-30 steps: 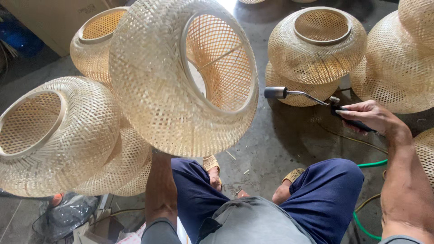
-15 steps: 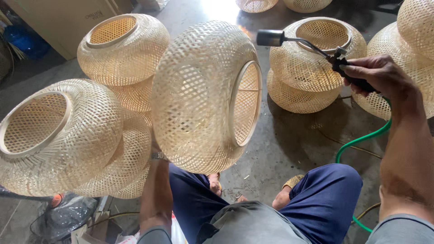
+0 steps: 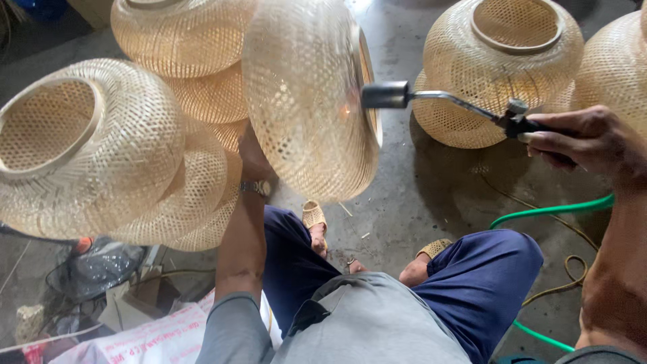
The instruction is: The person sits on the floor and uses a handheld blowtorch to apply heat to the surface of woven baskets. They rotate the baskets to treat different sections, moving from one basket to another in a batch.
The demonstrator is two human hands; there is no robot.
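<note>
Holding: the right hand (image 3: 586, 138) has its fingers (image 3: 549, 138) clamped round the black handle of a gas torch (image 3: 445, 101).
Torch: its metal tube runs away from the fingers toward the person's left, and the dark nozzle sits just at the rim of a woven bamboo lampshade (image 3: 306, 94); a small orange glow shows on the weave beside the nozzle.
Lampshade: raised above the knees, tilted on its side, its opening facing the right fingers.
Left hand: hidden behind the lampshade, so I cannot tell how its fingers lie; only the forearm and a wristwatch (image 3: 256, 187) show.
Beyond the right fingers: more woven shades (image 3: 499, 67) stand on the concrete floor (image 3: 431, 195).
Below the right fingers: a green hose (image 3: 549, 214) lies on the floor.
Far side of the lampshade: a stack of shades (image 3: 101, 148).
</note>
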